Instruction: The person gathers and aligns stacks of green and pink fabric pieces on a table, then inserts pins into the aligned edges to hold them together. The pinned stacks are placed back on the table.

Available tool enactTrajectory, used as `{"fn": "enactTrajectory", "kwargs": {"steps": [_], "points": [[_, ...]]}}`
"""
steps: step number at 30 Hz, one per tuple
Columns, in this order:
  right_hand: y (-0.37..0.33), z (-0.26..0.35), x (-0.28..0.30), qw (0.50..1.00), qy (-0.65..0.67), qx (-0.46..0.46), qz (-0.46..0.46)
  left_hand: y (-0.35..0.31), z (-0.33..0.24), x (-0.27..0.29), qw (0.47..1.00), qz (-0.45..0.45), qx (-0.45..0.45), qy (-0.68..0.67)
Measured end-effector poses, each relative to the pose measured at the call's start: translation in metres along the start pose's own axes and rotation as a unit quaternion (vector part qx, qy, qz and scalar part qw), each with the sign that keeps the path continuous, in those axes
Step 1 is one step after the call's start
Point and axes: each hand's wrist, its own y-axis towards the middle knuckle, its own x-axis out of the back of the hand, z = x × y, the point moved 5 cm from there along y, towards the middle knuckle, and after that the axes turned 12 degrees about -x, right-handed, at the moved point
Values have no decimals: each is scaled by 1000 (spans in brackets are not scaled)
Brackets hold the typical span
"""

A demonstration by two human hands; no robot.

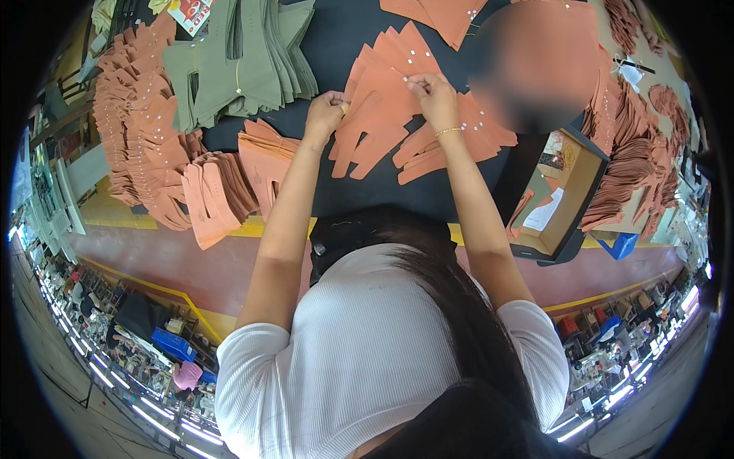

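A fanned stack of flat orange cut pieces [375, 107], with long slots and small white dots, lies in front of me on the dark tabletop. At its left edge is my left hand [325, 116], fingers closed; a small yellowish bit shows by the thumb, and what they hold is unclear. My right hand [436, 101] pinches its thumb and forefinger together over the stack's upper right, near a white dot. Whatever sits in that pinch is too small to name. Just under the right wrist lies a second fan of dotted orange pieces [451, 141].
Grey-green cut pieces [237, 69] are piled at the far left. Orange bundles [141, 115] line the left edge, and more orange bundles [634, 168] lie at the right. An open box [569, 222] with scraps and paper stands right of my right forearm. A blurred patch hides the upper right.
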Motion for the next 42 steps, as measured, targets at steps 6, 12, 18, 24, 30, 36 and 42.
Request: {"fn": "enactTrajectory", "kwargs": {"steps": [6,12,18,24,30,36,42], "points": [[21,-4,1,998,-47,1,-40,0,-1,-4,999,-36,-13,25],[33,-10,6,993,-84,3,-83,2,1,-4,996,-27,-25,82],[42,-17,17,991,-71,-14,-110,-1,-9,-6,995,-27,-23,93],[59,-19,22,986,-81,-92,-110,1,-11,-14,998,6,22,58],[58,1,28,988,-137,-31,-66,8,-3,-16,996,7,46,80],[7,54,47,976,-171,125,-47,9,1,-17,992,-6,44,120],[-25,103,63,950,-250,181,-45,8,-2,-19,990,10,33,139]]}}
